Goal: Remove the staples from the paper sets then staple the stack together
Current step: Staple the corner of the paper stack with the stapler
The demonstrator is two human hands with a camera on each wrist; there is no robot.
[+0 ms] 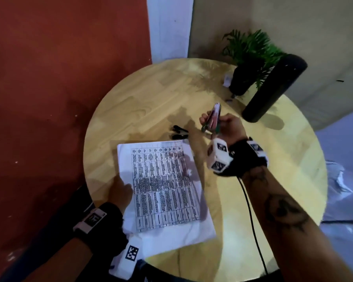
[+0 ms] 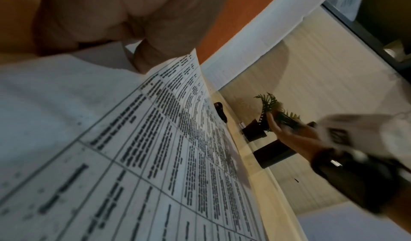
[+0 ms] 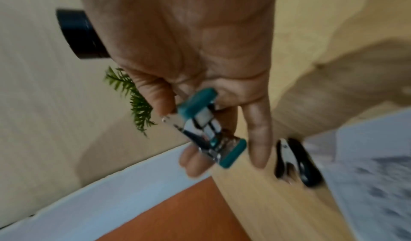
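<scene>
A stack of printed paper (image 1: 163, 188) with a table of text lies on the round wooden table (image 1: 155, 102), overhanging its near edge. My left hand (image 1: 120, 192) rests on the stack's left margin; in the left wrist view the fingers (image 2: 153, 58) press down on the paper (image 2: 138, 148). My right hand (image 1: 222, 124) is raised above the table beyond the stack and grips a small teal and metal stapler (image 1: 213, 119); the right wrist view shows the stapler (image 3: 206, 130) pinched between thumb and fingers. A black staple remover (image 1: 179, 132) lies just past the paper's far edge, seen too as the remover (image 3: 295, 162).
A black potted plant (image 1: 245, 64) and a tall black cylinder (image 1: 273, 88) stand at the table's far right. A small white scrap (image 1: 227, 79) lies by the pot. A red wall (image 1: 49, 78) runs along the left. A black cable (image 1: 251, 216) trails from my right wrist.
</scene>
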